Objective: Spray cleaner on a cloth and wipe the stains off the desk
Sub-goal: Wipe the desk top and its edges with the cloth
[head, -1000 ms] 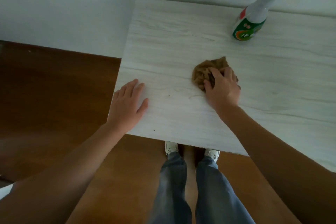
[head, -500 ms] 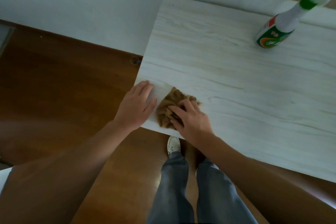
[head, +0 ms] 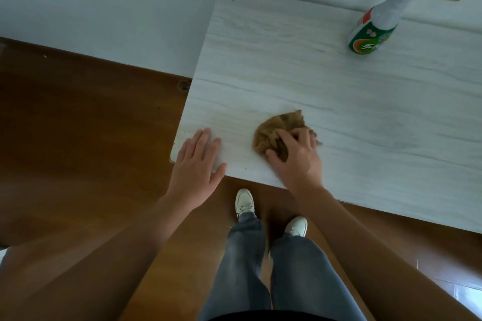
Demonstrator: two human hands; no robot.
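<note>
Wiping the pale wood-grain bench [head: 326, 91] near its front-left corner, with the right hand [head: 294, 156] clenched over a bunched brown cloth [head: 273, 130] and pressing it flat against the surface. Cloth sitting at about 7 o'clock on the bench top, close to the near edge, most of it showing ahead of the knuckles at 11 o'clock from the hand; bunching it up likely giving a thick pad to bear down on and keeping fingertips off the wet surface. Left hand [head: 198, 161] lying released, fingers spread, palm down on the corner at 9 o'clock from the cloth, grasping nothing, apparently bracing the body and steadying the bench against the rubbing. Spray bottle [head: 373, 31] standing upright at 1 o'clock from the cloth, well apart, near the far edge by the wall; parked there, it stays clear of the wiping strokes, and the spraying step looks already done. Stains themselves too faint to pick out for certain here. Standing close to the near edge, white shoes [head: 243, 200] on the brown floor [head: 91, 125] at 6 o'clock, probably to lean weight over the cloth.
</note>
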